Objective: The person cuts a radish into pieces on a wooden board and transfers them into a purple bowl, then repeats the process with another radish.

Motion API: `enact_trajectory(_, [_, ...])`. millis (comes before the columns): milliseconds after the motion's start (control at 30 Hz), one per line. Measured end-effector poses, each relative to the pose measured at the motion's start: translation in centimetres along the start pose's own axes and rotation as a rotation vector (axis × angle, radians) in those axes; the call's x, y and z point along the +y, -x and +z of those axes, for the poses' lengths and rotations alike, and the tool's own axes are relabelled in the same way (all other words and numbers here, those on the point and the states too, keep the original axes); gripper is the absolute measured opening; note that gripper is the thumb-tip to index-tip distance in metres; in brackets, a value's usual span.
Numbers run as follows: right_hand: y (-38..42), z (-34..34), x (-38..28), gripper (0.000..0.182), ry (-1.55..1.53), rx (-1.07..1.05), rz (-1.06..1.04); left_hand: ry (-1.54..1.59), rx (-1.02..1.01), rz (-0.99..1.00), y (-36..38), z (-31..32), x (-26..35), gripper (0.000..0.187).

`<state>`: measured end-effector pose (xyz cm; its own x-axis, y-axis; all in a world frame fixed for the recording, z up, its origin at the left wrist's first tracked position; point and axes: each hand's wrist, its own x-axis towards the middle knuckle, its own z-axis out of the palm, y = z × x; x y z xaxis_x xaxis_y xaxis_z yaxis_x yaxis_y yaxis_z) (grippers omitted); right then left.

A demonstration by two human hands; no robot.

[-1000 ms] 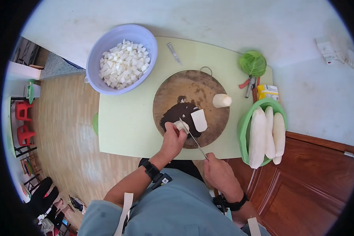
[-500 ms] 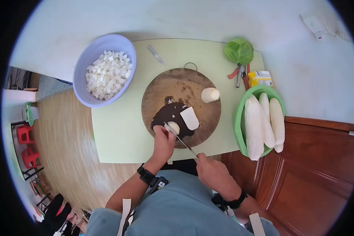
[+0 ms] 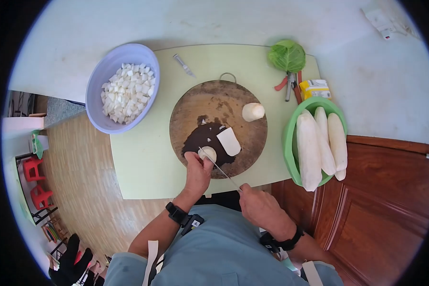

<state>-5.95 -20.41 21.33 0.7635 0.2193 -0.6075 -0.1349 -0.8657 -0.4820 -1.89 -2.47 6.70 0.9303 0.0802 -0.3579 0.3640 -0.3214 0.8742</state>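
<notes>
My left hand [image 3: 198,170] is closed on a piece of peeled white radish [image 3: 209,153] at the near-left part of the round wooden chopping board [image 3: 186,107]. In my closed right hand [image 3: 262,206], by the board's near edge, is the handle of a knife [image 3: 225,174]. Its thin blade slants up to the left, overlapping the held piece. Just right of that piece lies a flat white radish slab [image 3: 229,141]. A thick radish chunk [image 3: 253,112] rests farther back on the board's right side. Small white scraps dot the dark wet patch around the blade.
On the left stands a lavender bowl [image 3: 94,114] of white cubes [image 3: 128,93]. A green basin [image 3: 288,152] at right holds several peeled radishes [image 3: 309,150]. Behind it are a yellow packet [image 3: 314,89], red-handled tool [image 3: 288,87] and cabbage [image 3: 287,56]. A small clear-handled tool [image 3: 184,66] lies behind the board.
The whole view has shifted slightly. My left hand still grips the radish piece, and the knife stays at it with almost the same slant.
</notes>
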Motion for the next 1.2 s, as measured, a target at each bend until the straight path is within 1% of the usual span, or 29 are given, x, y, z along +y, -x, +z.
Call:
enact_trajectory(67, [-0.2,-0.2,-0.2,0.015,0.006,-0.009,-0.004,-0.002,-0.005,0.010,0.1,-0.2,0.4,0.031])
enact_trajectory(100, [-0.3,-0.3,-0.4,0.015,0.025,-0.043,0.026,-0.005,-0.014,0.024,0.1,-0.2,0.5,0.030])
enact_trajectory(233, [-0.5,-0.8,-1.2,0.016,0.039,-0.096,0.080,-0.045,-0.006,0.072,-0.2,0.2,-0.9,0.029])
enact_trajectory(433, [-0.8,-1.4,-1.5,0.016,0.009,-0.129,0.093,-0.016,-0.008,0.119,-0.5,0.7,-2.6,0.027])
enact_trajectory(467, [-1.1,-1.2,-1.5,0.016,0.006,-0.130,0.100,0.008,-0.013,0.106,-0.4,0.7,-2.8,0.026])
enact_trajectory(533, [-1.9,-0.5,-1.2,0.015,-0.032,-0.037,0.010,0.029,-0.020,0.087,-0.2,0.6,-2.9,0.025])
enact_trajectory(633, [-3.7,1.0,-1.3,0.014,-0.023,-0.011,0.003,0.031,-0.043,0.077,-0.4,0.3,-2.4,0.025])
enact_trajectory(767, [-6.0,2.5,-1.4,0.015,-0.015,0.054,-0.026,0.064,-0.089,0.000,-0.4,-0.1,-1.8,0.025])
enact_trajectory(833, [-6.1,2.8,-1.2,0.015,-0.001,0.056,0.021,0.072,-0.097,-0.031,-0.4,0.0,-2.1,0.026])
enact_trajectory(933, [-6.2,2.5,-1.0,0.014,-0.030,0.047,0.012,0.083,-0.086,-0.035,-0.6,0.3,-2.6,0.027])
enact_trajectory(1000, [-5.9,2.0,-1.3,0.014,-0.032,0.046,0.013,0.074,-0.070,0.029,-0.5,0.3,-2.5,0.029])
enact_trajectory(1033, [-5.7,1.8,-1.5,0.014,-0.037,0.050,0.017,0.072,-0.066,0.021,-0.4,0.2,-2.1,0.029])
enact_trajectory(1067, [-5.4,1.6,-1.5,0.014,-0.036,0.042,0.014,0.084,-0.083,-0.033,-0.4,0.0,-1.6,0.030])
enact_trajectory(1100, [-5.1,1.3,-1.4,0.015,-0.034,0.000,0.034,0.099,-0.096,-0.088,-0.5,-0.1,-1.0,0.032])
enact_trajectory(1133, [-4.7,1.0,-1.2,0.016,-0.028,-0.043,0.053,0.104,-0.084,-0.097,-0.5,0.0,-1.2,0.032])
enact_trajectory(1200, [-3.2,0.4,-0.9,0.015,-0.041,-0.058,0.049,0.068,-0.069,-0.053,-0.4,0.2,-1.4,0.034])
